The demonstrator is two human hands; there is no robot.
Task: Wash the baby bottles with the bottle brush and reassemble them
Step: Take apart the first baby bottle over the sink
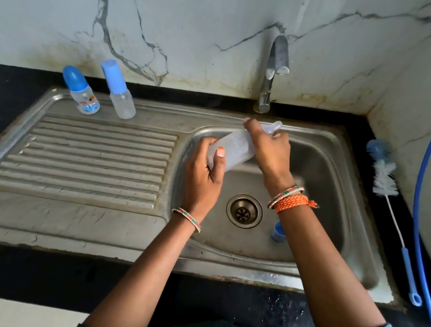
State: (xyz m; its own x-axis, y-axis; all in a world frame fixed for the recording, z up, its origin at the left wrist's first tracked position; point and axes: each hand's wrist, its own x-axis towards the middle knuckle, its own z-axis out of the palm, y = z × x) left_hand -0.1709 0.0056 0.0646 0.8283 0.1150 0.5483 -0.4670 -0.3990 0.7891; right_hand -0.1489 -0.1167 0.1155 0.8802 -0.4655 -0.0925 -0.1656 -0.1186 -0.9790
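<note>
Over the sink basin [325, 179] I hold a clear baby bottle [236, 147] tilted, neck toward the tap. My left hand [202, 178] grips its base. My right hand [269, 148] is curled round its neck end, where a clear teat [276, 126] sticks out. A blue cap [278, 231] lies in the basin beside my right forearm. Two small bottles with blue caps [80, 91] [119, 91] stand at the back of the drainboard. The bottle brush [388, 187], white bristles and blue handle, lies on the counter right of the sink.
The tap [273, 71] rises behind the basin; no water shows running. The drain [244, 211] is at the basin's middle. A ridged drainboard [84, 161] spreads to the left. A blue hose [427, 165] curves down the right wall. Black counter [0, 269] surrounds the sink.
</note>
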